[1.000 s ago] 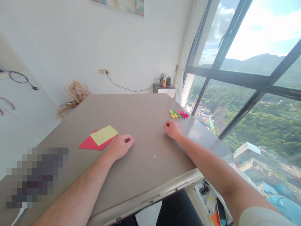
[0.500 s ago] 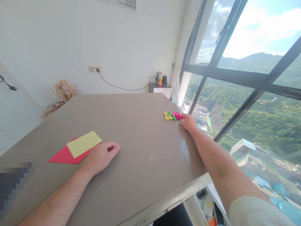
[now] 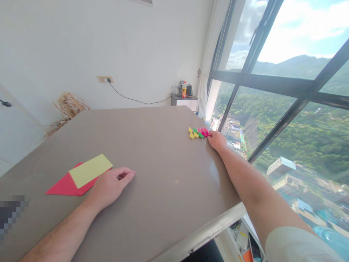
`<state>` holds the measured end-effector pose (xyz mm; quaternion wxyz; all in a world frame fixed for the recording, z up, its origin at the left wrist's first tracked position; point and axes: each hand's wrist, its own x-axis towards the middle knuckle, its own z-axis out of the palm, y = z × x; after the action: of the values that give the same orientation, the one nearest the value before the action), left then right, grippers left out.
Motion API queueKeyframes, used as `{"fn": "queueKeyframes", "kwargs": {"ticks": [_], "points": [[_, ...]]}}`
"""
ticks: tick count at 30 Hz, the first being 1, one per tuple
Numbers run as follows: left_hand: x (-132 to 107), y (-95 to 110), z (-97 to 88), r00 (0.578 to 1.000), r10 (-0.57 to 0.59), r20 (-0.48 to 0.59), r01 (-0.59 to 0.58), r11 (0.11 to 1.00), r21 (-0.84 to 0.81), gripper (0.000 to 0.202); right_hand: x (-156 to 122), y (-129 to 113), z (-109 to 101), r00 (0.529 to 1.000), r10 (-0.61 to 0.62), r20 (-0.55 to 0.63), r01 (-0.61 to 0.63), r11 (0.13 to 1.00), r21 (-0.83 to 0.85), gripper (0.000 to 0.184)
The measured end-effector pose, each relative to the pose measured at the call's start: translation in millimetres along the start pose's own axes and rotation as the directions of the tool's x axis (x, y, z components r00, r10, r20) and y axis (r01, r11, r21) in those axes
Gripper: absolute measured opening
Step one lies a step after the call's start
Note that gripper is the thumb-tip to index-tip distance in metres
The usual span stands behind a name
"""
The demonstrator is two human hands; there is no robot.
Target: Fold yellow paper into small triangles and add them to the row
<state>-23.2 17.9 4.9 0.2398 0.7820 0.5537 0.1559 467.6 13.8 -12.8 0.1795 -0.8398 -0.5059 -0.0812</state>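
Observation:
My left hand [image 3: 111, 183] rests on the table beside the paper sheets, its thumb tip against the curled fingers and nothing seen in it. Close by lie red paper [image 3: 61, 185] and, over it, a yellow paper rectangle [image 3: 91, 170]. Reaching out to the right edge of the table, my right hand [image 3: 217, 140] pinches at the near end of a cluster of small folded paper pieces. That end is made of pink folded paper pieces [image 3: 204, 131]; green pieces [image 3: 201, 135] and yellow pieces [image 3: 192, 135] sit left of them. The fingertips partly hide the pink piece they touch.
The grey-brown table [image 3: 152, 153] meets a large window [image 3: 272, 127] on the right. Below its front edge is an open drawer [image 3: 242, 240] with assorted items. Dried stalks [image 3: 69, 105] stand beyond the left side; a small cabinet [image 3: 184, 101] with bottles is at the back.
The view has shifted slightly, so the papers and my left hand appear lower and farther left. My right hand stays at the pink pieces, with little visible movement.

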Motion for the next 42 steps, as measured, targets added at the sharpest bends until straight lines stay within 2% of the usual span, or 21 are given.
{"fn": "queueKeyframes", "kwargs": {"ticks": [5, 19, 30, 37, 42], "points": [[0, 0, 0.4, 1.0, 0.013, -0.001, -0.013, 1.0, -0.001, 0.037, 1, 2, 2, 0.999, 0.038, -0.022, -0.039, 0.999, -0.012, 0.028], [-1, 1, -0.6, 0.999, 0.029, -0.014, -0.029, 1.0, -0.006, 0.037, -1, 1, 0, 1.0, 0.027, -0.001, -0.027, 0.999, -0.046, 0.028], [-2, 6, -1.5, 0.999, 0.037, -0.01, -0.037, 0.999, -0.021, 0.037, -11, 2, -12, 1.0, 0.012, -0.001, -0.012, 0.997, -0.071, 0.031], [-3, 6, -2.6, 0.999, 0.046, -0.022, -0.047, 0.999, -0.019, 0.036, -8, -10, -15, 0.994, -0.106, 0.007, 0.106, 0.991, -0.08, 0.028], [-2, 4, -1.5, 0.999, 0.044, -0.006, -0.044, 0.999, -0.019, 0.036, -5, -15, -12, 0.991, -0.129, 0.034, 0.131, 0.987, -0.095, 0.027]]}}
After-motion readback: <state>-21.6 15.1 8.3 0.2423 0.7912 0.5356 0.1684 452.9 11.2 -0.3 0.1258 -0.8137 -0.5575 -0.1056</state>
